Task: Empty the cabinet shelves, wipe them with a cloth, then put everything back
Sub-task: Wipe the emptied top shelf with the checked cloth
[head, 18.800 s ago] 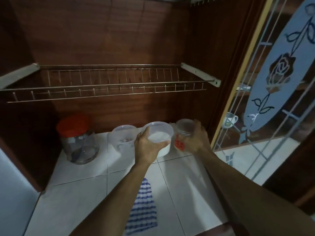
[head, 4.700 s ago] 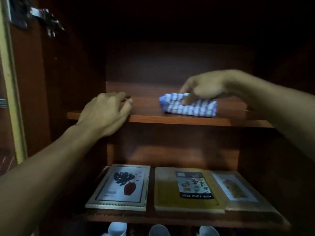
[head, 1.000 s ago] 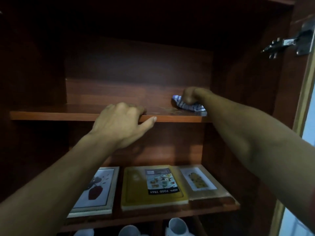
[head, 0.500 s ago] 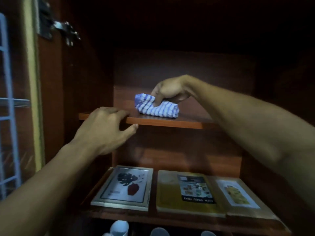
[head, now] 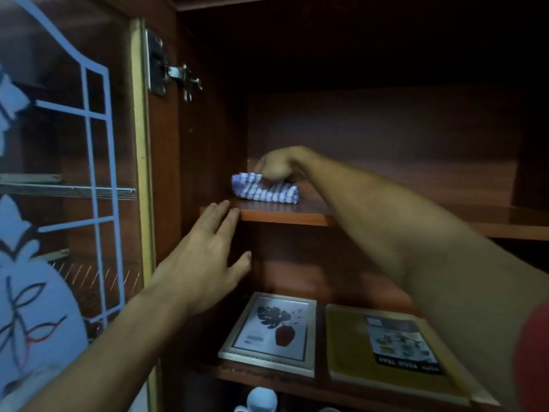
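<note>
A folded blue-and-white striped cloth (head: 267, 193) lies at the left end of the upper wooden shelf (head: 285, 217), close to the cabinet's left wall. My right hand (head: 276, 166) sits on top of it with fingers curled into the cloth, the arm reaching in from the lower right. My left hand (head: 202, 263) is spread with straight fingers, its fingertips at the shelf's front left corner. Apart from the cloth, the visible part of the upper shelf holds nothing.
On the lower shelf lie a framed leaf print (head: 273, 331) and a yellow food tray (head: 386, 343). White cups (head: 261, 399) show below that shelf. An open glass door (head: 74, 173) with floral etching stands at the left, its metal hinge (head: 178, 74) above.
My right hand has slid the cloth leftward along the upper shelf to the left wall. My left hand has uncurled from the shelf edge and now has straight fingers.
</note>
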`<state>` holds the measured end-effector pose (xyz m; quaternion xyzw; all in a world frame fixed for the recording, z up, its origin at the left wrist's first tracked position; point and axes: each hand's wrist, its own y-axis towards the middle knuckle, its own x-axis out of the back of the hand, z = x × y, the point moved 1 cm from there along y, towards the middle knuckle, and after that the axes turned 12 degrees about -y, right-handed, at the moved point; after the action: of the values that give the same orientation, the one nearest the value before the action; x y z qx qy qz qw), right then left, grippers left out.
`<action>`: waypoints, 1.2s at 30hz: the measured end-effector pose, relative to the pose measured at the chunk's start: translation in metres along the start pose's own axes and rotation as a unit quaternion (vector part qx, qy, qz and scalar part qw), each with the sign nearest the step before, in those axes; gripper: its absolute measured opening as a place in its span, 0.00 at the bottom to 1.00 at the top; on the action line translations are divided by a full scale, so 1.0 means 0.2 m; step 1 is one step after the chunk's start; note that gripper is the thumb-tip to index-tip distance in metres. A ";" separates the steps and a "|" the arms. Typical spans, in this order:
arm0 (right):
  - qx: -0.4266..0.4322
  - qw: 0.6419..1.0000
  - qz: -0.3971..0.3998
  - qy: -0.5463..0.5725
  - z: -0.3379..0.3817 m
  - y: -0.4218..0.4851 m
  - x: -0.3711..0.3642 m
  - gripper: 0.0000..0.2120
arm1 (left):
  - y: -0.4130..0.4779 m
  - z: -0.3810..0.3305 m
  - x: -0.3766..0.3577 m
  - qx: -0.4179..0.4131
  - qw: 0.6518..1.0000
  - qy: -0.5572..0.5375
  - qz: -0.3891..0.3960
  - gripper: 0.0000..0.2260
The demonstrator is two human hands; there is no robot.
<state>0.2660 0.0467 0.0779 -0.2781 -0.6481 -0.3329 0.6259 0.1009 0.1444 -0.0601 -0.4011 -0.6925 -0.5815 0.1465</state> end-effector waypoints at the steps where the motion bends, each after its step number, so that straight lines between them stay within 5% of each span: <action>1: 0.025 0.999 0.012 0.036 0.03 0.02 0.00 0.10 | -0.01 0.00 0.00 -0.004 1.000 0.002 -0.003 0.34; 9: 0.101 0.984 0.079 0.126 -0.09 -0.34 0.08 0.11 | 0.00 -0.02 -0.02 -0.006 0.998 0.016 -0.053 0.32; 23: 0.067 0.982 -0.030 0.172 -0.31 -1.01 0.07 0.14 | 0.01 -0.30 -0.17 -0.119 0.986 0.012 -0.120 0.27; 33: 0.053 0.947 -0.144 0.281 -0.34 -1.32 -0.06 0.15 | -0.14 -0.56 -0.24 -0.101 0.960 -0.233 -0.120 0.26; 36: 0.029 0.932 -0.160 0.325 -0.36 -1.38 -0.15 0.15 | -0.20 -0.65 -0.28 0.001 0.874 -0.482 -0.055 0.25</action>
<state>0.0978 -0.1802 0.0247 -0.0291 -0.4542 -0.4822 0.7485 0.0733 0.0034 -0.0892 -0.5926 -0.6989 -0.3224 -0.2376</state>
